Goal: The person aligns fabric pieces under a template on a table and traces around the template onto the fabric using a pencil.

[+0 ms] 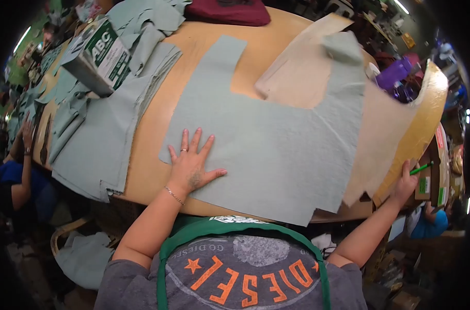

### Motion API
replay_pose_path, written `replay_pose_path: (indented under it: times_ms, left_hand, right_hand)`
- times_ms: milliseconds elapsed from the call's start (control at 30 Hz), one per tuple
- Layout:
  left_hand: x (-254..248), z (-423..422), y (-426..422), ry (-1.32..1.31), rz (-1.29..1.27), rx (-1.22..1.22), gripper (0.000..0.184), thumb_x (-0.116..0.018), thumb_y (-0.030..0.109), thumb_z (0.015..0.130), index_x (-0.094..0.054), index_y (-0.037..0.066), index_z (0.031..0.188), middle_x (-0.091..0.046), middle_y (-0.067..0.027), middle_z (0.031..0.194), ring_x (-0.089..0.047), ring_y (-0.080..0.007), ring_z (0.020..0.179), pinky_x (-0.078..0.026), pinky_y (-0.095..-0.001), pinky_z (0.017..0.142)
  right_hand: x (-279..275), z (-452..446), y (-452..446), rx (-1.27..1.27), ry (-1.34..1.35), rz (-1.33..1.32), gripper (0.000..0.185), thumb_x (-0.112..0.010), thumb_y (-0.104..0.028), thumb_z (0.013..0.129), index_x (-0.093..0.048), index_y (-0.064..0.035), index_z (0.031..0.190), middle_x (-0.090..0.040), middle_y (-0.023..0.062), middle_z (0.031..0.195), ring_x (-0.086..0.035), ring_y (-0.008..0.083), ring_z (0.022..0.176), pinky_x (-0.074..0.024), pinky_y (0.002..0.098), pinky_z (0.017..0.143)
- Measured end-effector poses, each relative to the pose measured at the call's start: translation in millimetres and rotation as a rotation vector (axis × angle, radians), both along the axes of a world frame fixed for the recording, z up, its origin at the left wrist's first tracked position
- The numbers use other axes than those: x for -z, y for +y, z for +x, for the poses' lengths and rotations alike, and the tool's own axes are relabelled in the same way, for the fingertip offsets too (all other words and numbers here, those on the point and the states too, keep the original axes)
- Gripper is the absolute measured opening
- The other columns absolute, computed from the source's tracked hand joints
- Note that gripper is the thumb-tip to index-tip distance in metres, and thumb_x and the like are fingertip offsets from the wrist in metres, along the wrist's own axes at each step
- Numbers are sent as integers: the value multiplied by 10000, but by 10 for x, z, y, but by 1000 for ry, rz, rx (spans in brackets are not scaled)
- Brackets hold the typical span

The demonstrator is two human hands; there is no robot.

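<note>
My left hand [190, 166] lies flat with fingers spread on a large grey-green fabric piece [266, 150], which has a deep notch cut into its far side. At the right, my right hand [405, 185] is closed around a green pen [422, 168]. That hand is also at the near end of a shiny yellowish pattern sheet [417, 121]; whether it grips the sheet I cannot tell. A pale beige sheet [377, 139] lies between the fabric and the yellowish sheet, partly covered.
At left, a stack of cut grey-green fabric [103, 134] bears a metal can labelled ABC [98, 57]. Dark scissors [45, 139] lie near the table's left edge. A maroon cloth [227, 11] sits at the back, a purple bottle [393, 73] at right. Other people work on both sides.
</note>
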State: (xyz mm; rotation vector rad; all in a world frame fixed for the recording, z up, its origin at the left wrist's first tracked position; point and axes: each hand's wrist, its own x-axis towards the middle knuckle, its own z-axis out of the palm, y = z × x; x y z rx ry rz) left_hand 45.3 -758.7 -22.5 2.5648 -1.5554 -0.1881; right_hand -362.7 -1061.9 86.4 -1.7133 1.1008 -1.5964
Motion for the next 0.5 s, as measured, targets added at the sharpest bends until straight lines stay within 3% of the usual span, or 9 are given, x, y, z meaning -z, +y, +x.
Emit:
replay_pose_path:
  times_ms: [167,233,467,500]
  left_hand:
    - [-4,-11,-10,-5,35,17,892,-595,631,618,-309,181,1332,-166,-119,1413,-102,-388,1295,-175,-703,877]
    - [19,-11,-2,-8,36,30,901,-600,627,615,-302,175,1335,-159,-120,1415,-97,-391,1296,-177,-701,879]
    - [-53,-102,58,18,129,13,903,-597,623,625,-284,175,1343,-131,-121,1424,-83,-398,1296,-172,-701,881]
    - [-84,-147,20,7,124,107,893,-582,639,625,-290,192,1340,-136,-117,1423,-82,-402,1294,-174,-707,874]
  right_hand:
    - [139,488,-7,297,-111,-290,158,-615,-132,820,-541,-26,910,-578,14,804,-478,80,703,-390,225,647]
    - [247,588,-18,424,-116,-219,157,-598,-110,827,-533,-5,924,-587,44,878,-513,100,771,-412,242,704]
    - [144,694,6,313,-173,-410,188,-574,-74,836,-504,14,986,-587,81,956,-536,122,842,-419,250,759]
    - [112,678,21,310,-188,-401,168,-575,-68,834,-515,20,963,-587,75,953,-533,120,841,-420,249,753]
